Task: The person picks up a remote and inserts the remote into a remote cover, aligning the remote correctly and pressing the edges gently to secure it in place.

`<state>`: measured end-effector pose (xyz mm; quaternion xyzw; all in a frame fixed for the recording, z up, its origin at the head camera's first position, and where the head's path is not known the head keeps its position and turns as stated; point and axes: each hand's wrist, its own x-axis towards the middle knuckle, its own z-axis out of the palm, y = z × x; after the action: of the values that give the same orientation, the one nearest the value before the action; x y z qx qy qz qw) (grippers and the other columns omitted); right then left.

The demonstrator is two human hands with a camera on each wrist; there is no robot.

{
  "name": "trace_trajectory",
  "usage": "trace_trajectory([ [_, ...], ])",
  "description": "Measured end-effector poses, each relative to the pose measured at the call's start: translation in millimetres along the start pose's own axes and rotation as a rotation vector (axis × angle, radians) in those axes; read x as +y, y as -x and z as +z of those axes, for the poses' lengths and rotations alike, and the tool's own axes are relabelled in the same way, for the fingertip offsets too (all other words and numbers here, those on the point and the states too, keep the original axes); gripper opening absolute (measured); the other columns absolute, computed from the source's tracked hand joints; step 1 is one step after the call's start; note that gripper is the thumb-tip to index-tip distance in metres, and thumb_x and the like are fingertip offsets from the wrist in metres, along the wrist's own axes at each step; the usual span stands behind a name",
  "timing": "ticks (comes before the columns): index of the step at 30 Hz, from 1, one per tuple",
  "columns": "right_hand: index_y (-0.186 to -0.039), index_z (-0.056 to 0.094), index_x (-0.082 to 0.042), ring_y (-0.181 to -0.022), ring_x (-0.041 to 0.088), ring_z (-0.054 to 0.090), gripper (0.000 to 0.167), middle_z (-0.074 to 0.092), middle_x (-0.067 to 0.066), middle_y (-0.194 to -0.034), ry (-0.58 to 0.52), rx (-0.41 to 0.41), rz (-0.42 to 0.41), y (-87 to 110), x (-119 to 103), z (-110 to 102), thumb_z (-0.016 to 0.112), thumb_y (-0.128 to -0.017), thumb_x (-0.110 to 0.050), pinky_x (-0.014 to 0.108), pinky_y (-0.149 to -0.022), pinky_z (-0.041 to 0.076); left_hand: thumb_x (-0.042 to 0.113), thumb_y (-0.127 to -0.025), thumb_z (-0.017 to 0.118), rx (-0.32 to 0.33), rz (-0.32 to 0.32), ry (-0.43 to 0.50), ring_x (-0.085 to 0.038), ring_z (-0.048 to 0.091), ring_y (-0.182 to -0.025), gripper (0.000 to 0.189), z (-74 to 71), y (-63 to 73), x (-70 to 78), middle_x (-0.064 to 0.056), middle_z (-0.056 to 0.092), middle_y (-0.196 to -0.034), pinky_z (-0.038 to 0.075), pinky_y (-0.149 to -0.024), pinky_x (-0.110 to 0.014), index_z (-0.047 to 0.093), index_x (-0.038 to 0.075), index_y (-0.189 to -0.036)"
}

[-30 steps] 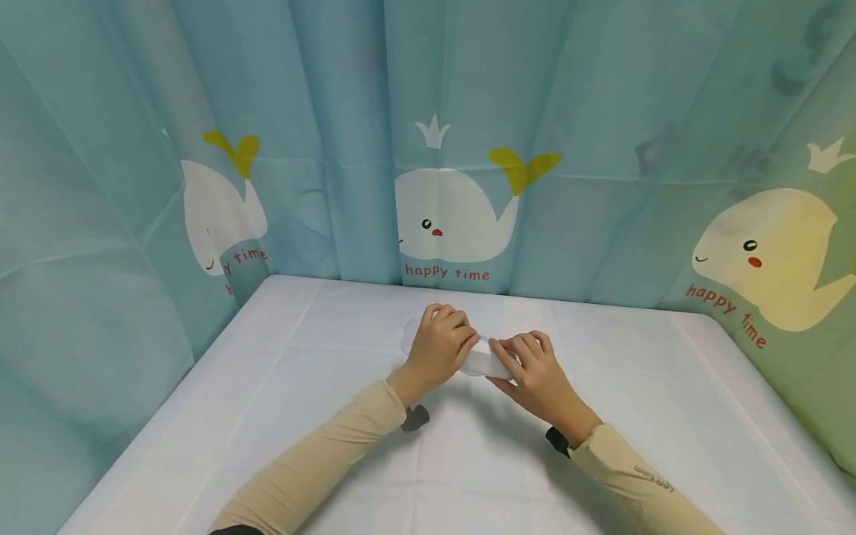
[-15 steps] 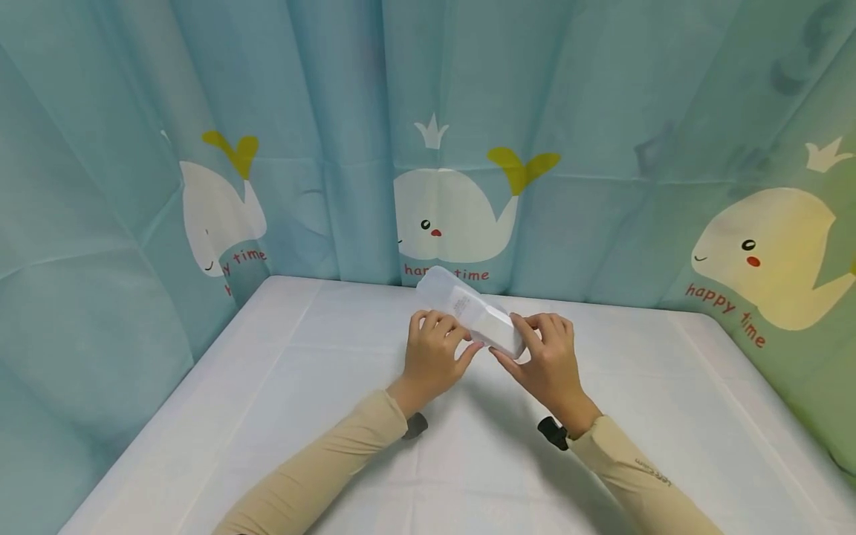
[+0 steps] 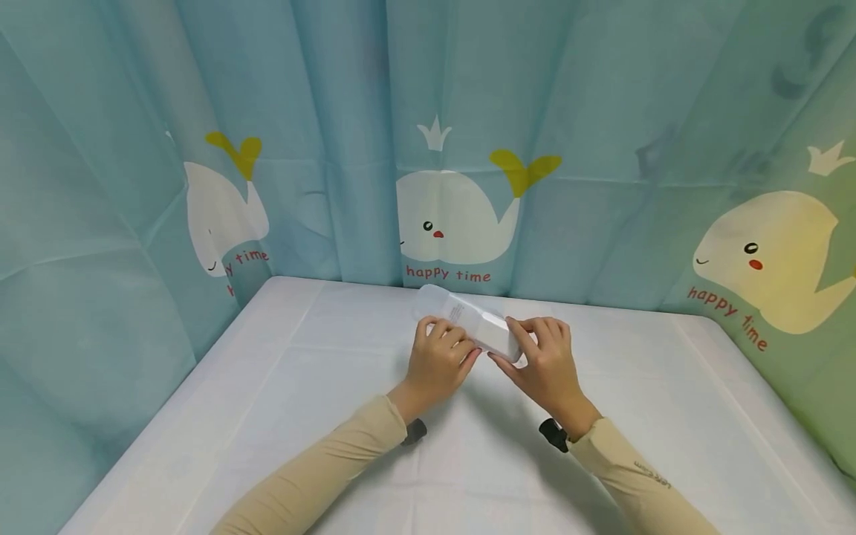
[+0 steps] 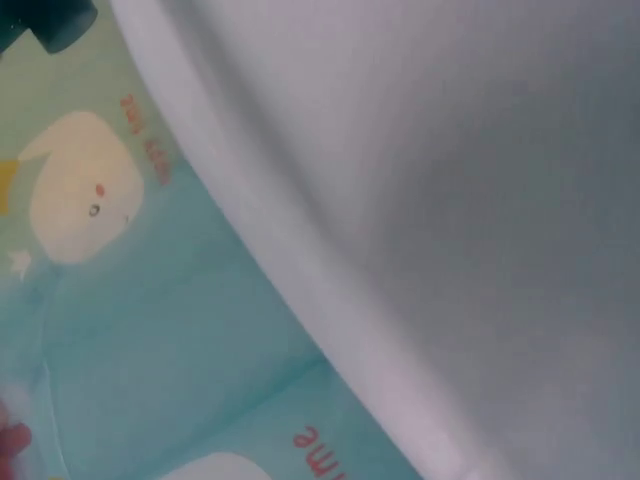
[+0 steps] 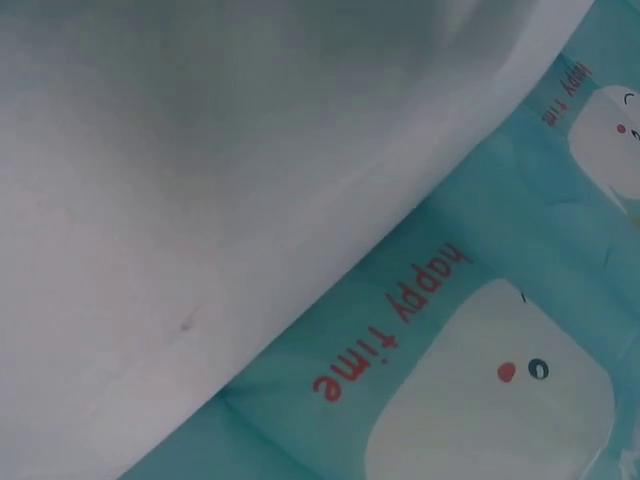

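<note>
A whitish package [image 3: 487,325], partly see-through, is held above the table in the head view. It slants down from upper left to lower right. Small grey print runs across its middle, and its upper left end is rounded and translucent. My left hand [image 3: 437,362] grips the lower edge near the middle, fingers curled over it and thumb beneath. At the squarer, more solid right end, my right hand [image 3: 547,364] pinches the package between thumb and fingers. The thumbs come close together under it. Neither wrist view shows the package.
A table [image 3: 321,401] under a white cloth spreads below the hands, with a rounded back edge. Behind and at both sides hang blue-green curtains [image 3: 602,230] printed with whales. Each wrist carries a small dark device [image 3: 553,435].
The package rose from low between the hands, its left end swinging up and away, then dipped slightly. My left hand slid from on top of it to its lower edge; the right hand rose with it.
</note>
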<state>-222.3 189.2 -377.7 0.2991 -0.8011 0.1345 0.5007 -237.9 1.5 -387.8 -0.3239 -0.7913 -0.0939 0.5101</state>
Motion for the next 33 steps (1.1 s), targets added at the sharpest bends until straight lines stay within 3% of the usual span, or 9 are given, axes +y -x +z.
trace_trajectory([
  [4, -0.103, 0.066, 0.004, -0.077, 0.032, 0.052, 0.063, 0.056, 0.016, -0.082, 0.018, -0.008, -0.067, 1.9, 4.5, -1.6, 0.091, -0.049, -0.017, 0.048, -0.075, 0.038, 0.030, -0.072, 0.077, 0.023, 0.000, 0.046, -0.013, 0.057, -0.075, 0.017, -2.7, -1.7, -5.1, 0.006, 0.063, -0.070, 0.043, -0.084, -0.039, 0.067, 0.019, -0.066],
  [8, -0.103, 0.066, 0.003, -0.078, 0.030, 0.050, 0.064, 0.058, 0.014, -0.086, 0.037, -0.014, -0.168, 4.5, 8.3, -2.3, 0.092, -0.046, -0.015, 0.048, -0.075, 0.038, 0.029, -0.075, 0.076, 0.044, -0.060, 0.092, -0.017, 0.057, -0.078, 0.014, -5.2, -10.2, -10.0, 0.003, 0.064, -0.076, 0.043, -0.083, -0.040, 0.069, 0.017, -0.075],
  [12, -0.105, 0.066, 0.002, -0.080, 0.030, 0.051, 0.066, 0.058, 0.014, -0.090, 0.049, -0.040, -0.244, 6.5, 8.2, -3.5, 0.091, -0.046, -0.014, 0.049, -0.077, 0.039, 0.028, -0.078, 0.075, -0.012, -0.083, 0.079, -0.017, 0.057, -0.081, 0.011, -5.4, -21.2, -11.8, 0.003, 0.063, -0.080, 0.043, -0.085, -0.039, 0.073, 0.018, -0.082],
  [16, -0.106, 0.066, 0.002, -0.080, 0.030, 0.051, 0.067, 0.059, 0.014, -0.091, 0.052, -0.052, -0.285, 7.8, 6.2, -2.9, 0.090, -0.046, -0.015, 0.049, -0.076, 0.040, 0.023, -0.078, 0.075, -0.065, -0.080, 0.143, -0.014, 0.058, -0.079, 0.008, -3.3, -25.2, -10.9, 0.005, 0.063, -0.075, 0.044, -0.086, -0.039, 0.074, 0.018, -0.072],
  [20, -0.106, 0.066, 0.002, -0.081, 0.029, 0.052, 0.067, 0.059, 0.013, -0.091, 0.043, -0.060, -0.280, 6.3, 4.7, -1.1, 0.091, -0.046, -0.015, 0.049, -0.077, 0.040, 0.020, -0.079, 0.074, -0.068, -0.075, 0.204, -0.013, 0.058, -0.078, 0.009, -3.1, -25.5, -10.1, 0.005, 0.063, -0.074, 0.045, -0.087, -0.039, 0.074, 0.016, -0.071],
  [23, -0.107, 0.066, 0.002, -0.083, 0.030, 0.053, 0.068, 0.058, 0.014, -0.091, 0.032, -0.077, -0.248, 4.1, 5.2, -0.6, 0.092, -0.047, -0.016, 0.049, -0.077, 0.039, 0.026, -0.080, 0.073, -0.091, -0.060, 0.173, -0.015, 0.058, -0.083, 0.008, -3.1, -23.7, -12.1, 0.005, 0.063, -0.080, 0.044, -0.088, -0.039, 0.074, 0.018, -0.079],
  [29, -0.109, 0.065, 0.003, -0.084, 0.032, 0.052, 0.069, 0.057, 0.016, -0.093, -0.028, -0.105, -0.149, 2.4, 9.1, -4.2, 0.092, -0.047, -0.013, 0.051, -0.078, 0.037, 0.056, -0.069, 0.074, -0.209, 0.016, 0.037, -0.020, 0.051, -0.099, 0.062, -3.3, -9.9, -22.4, 0.001, 0.058, -0.105, 0.037, -0.097, -0.046, 0.065, 0.017, -0.116],
  [33, -0.111, 0.063, 0.004, -0.087, 0.032, 0.051, 0.067, 0.058, 0.016, -0.096, -0.059, -0.138, -0.112, 2.7, 11.4, -7.1, 0.090, -0.052, -0.013, 0.051, -0.081, 0.036, 0.056, -0.063, 0.079, -0.227, 0.046, -0.026, -0.021, 0.049, -0.103, 0.073, -2.8, -2.6, -29.8, -0.001, 0.056, -0.110, 0.036, -0.100, -0.049, 0.061, 0.016, -0.121],
])
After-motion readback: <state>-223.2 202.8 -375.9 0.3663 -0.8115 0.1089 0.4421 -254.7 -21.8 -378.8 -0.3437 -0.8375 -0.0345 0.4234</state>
